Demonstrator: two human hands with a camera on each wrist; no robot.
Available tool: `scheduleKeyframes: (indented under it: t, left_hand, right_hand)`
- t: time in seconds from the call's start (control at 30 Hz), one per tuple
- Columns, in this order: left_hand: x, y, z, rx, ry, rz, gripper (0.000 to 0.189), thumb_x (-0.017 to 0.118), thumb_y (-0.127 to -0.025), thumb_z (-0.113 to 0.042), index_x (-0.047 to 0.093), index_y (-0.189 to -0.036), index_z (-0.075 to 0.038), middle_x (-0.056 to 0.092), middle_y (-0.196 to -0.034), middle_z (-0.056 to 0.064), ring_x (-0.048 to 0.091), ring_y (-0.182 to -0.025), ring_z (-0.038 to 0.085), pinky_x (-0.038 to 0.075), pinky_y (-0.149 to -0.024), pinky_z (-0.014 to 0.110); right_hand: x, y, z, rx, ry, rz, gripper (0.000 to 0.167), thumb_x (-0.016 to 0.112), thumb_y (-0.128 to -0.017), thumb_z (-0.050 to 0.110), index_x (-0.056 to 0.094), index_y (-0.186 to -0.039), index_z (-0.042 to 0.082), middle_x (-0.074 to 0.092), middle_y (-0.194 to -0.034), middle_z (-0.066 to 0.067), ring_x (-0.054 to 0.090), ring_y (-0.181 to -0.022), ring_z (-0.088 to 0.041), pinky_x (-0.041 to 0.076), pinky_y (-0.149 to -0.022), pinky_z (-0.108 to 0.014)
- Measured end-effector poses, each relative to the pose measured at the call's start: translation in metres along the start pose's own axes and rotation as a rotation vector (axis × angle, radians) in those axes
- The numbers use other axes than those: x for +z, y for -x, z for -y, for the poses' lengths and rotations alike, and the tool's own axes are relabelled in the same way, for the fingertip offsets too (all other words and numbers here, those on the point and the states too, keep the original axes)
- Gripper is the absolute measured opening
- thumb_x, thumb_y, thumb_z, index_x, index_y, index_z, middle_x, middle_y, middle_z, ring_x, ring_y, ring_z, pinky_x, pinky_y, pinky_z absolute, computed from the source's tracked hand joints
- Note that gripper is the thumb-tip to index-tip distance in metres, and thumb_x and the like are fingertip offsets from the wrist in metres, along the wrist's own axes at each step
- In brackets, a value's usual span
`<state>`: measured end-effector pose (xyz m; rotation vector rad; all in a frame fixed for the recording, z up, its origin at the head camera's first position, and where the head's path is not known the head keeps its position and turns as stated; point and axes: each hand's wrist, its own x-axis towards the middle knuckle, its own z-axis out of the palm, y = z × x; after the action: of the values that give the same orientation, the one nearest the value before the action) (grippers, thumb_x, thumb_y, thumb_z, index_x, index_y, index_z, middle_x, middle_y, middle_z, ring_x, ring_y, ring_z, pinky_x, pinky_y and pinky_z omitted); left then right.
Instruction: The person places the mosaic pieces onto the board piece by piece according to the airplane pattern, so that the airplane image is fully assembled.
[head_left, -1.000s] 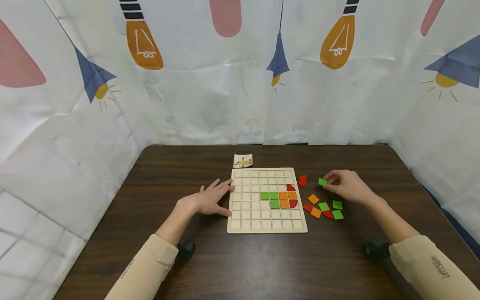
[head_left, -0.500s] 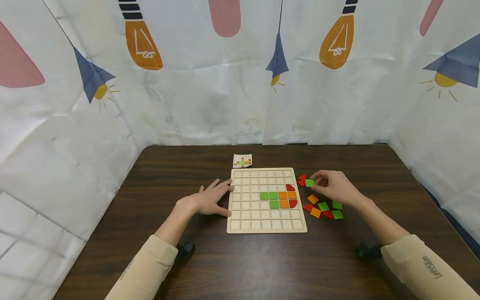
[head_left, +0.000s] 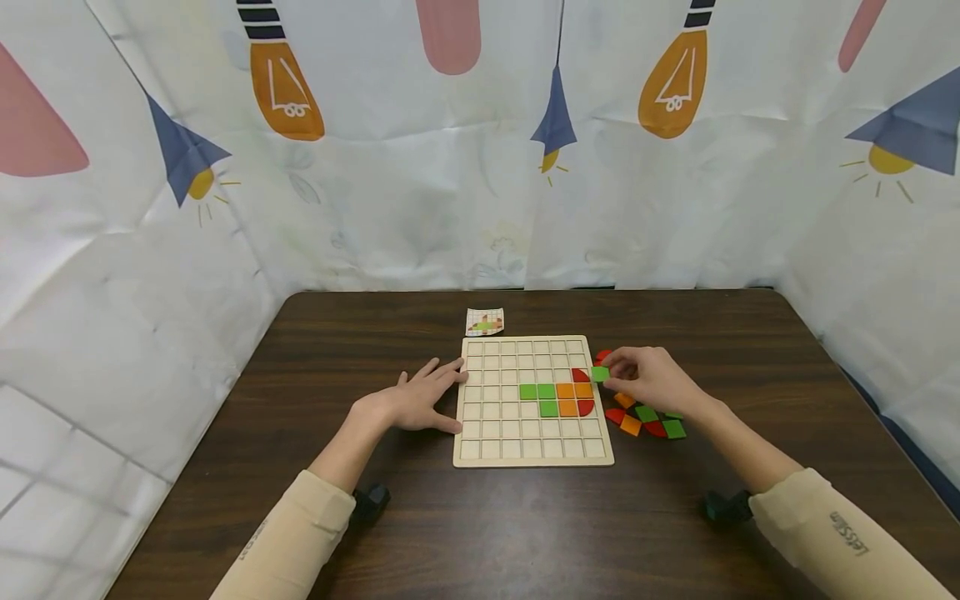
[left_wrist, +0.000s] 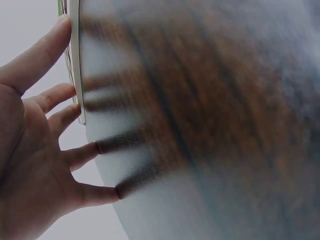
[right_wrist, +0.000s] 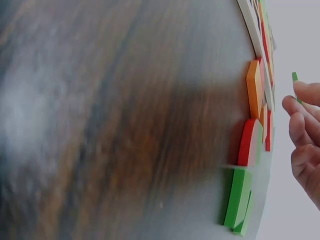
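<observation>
My right hand (head_left: 647, 377) pinches a green square tile (head_left: 600, 374) at the right edge of the pale wooden grid board (head_left: 495, 450). In the right wrist view that tile (right_wrist: 295, 76) stands up from the thumb and fingertips, raised above the table. With fingers spread, my left hand (head_left: 411, 400) touches the board's left edge with its thumb and fingertips. On the board, green tiles (head_left: 548, 408), orange tiles (head_left: 567, 407) and red quarter-round tiles (head_left: 586, 407) fill cells on the right side of the grid.
Loose green, orange (head_left: 631, 426) and red tiles lie right of the board, partly under the right hand. More red tiles (head_left: 604, 356) lie by its upper right edge. A small picture card (head_left: 485, 322) sits behind the board. Printed curtains (head_left: 420, 208) surround the dark wooden table (head_left: 525, 533).
My right hand has carried the green tile leftward, from beyond the loose tiles to the board's right edge. The left hand has stayed in place.
</observation>
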<state>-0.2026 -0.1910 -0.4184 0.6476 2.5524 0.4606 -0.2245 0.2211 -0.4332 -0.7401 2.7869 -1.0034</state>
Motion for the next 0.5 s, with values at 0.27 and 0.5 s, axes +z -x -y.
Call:
scheduleKeyframes:
  t: [0.27,0.5]
  left_hand:
    - [0.0,0.0,0.0,0.008,0.011,0.0,0.086,0.075,-0.094,-0.045,0.033,-0.162,-0.013,0.005,-0.172,0.007,0.001,-0.155,0.041,0.003,-0.111,0.078]
    - [0.001,-0.002,0.002,0.002,-0.009,0.002,0.086,0.074,-0.094,-0.048,0.033,-0.162,-0.014,0.006,-0.172,0.006,0.001,-0.156,0.04,0.005,-0.111,0.078]
  right_hand:
    - [0.008,-0.004,0.008,-0.042,-0.02,0.021,0.025,0.078,-0.093,0.015,0.073,-0.114,0.003,0.071,-0.091,0.004,0.066,-0.079,-0.011,0.056,-0.069,-0.031]
    - [0.015,-0.007,0.015,-0.09,-0.007,0.035,0.024,0.079,-0.092,0.013,0.074,-0.114,0.004,0.072,-0.09,0.007,0.066,-0.079,-0.009,0.056,-0.071,-0.03]
